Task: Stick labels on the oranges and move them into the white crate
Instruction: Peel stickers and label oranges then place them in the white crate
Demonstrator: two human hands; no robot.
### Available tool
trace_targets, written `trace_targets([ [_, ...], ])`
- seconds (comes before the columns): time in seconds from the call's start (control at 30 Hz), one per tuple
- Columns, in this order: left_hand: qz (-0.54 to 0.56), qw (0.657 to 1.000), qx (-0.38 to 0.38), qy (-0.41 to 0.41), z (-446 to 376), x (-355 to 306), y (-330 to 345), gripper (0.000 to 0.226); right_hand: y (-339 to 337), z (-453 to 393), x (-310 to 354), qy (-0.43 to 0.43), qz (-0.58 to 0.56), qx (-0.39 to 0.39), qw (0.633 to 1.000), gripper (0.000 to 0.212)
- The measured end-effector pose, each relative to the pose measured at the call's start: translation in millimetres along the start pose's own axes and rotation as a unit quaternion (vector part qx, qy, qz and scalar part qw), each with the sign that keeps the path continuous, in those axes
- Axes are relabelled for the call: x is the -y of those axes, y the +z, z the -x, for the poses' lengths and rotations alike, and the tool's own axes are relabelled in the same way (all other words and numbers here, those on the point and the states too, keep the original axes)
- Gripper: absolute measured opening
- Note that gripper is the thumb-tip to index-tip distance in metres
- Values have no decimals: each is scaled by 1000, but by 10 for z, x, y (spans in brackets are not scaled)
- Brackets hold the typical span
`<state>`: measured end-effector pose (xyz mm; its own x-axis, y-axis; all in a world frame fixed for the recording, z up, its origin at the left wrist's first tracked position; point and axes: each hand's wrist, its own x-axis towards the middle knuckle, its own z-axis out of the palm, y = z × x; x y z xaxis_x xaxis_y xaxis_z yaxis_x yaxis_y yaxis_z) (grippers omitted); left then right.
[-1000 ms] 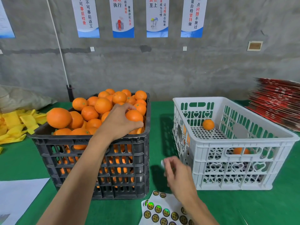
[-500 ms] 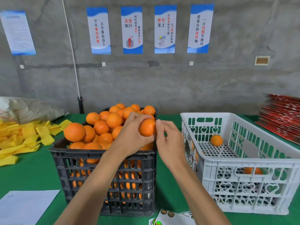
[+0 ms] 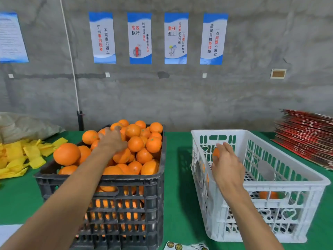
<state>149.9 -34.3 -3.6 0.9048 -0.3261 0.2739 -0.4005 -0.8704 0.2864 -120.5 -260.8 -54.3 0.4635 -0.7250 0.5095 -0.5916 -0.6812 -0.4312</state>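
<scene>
Right hand (image 3: 227, 166), now inside the white crate (image 3: 281, 183), apparently still holds the labelled orange (image 3: 215, 152); left hand (image 3: 112, 139) regrips the heap.

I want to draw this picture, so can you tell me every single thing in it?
black crate: one, dark plastic, left on the table, heaped with oranges
oranges: too many to count, orange, piled in the black crate
white crate: one, right on the table, at least one orange seen through its slots
held orange: one, over the white crate
green table: one, under both crates
sticker sheet: one, gold round labels, bottom edge
yellow wrappers: a pile, far left
red stack: one, far right
posters: four blue-white in a row, a fifth at left, grey wall
left hand: resting on the orange pile
right hand: grip around the held orange
</scene>
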Motion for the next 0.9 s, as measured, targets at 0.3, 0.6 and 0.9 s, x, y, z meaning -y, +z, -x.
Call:
trace_targets([
  [0.3, -45, 993, -108, 3, 143, 63, -181, 64, 155, 329, 231, -267, -135, -85, 950, 19],
  [0.6, 250, 961, 3, 120, 1051, -125, -157, 78, 837, 1359, -220, -271, -136, 286, 909, 20],
  [0.9, 225, 964, 47, 135, 1092, -117, -86, 64, 1154, 1628, -465, -195, -149, 391, 887, 57],
])
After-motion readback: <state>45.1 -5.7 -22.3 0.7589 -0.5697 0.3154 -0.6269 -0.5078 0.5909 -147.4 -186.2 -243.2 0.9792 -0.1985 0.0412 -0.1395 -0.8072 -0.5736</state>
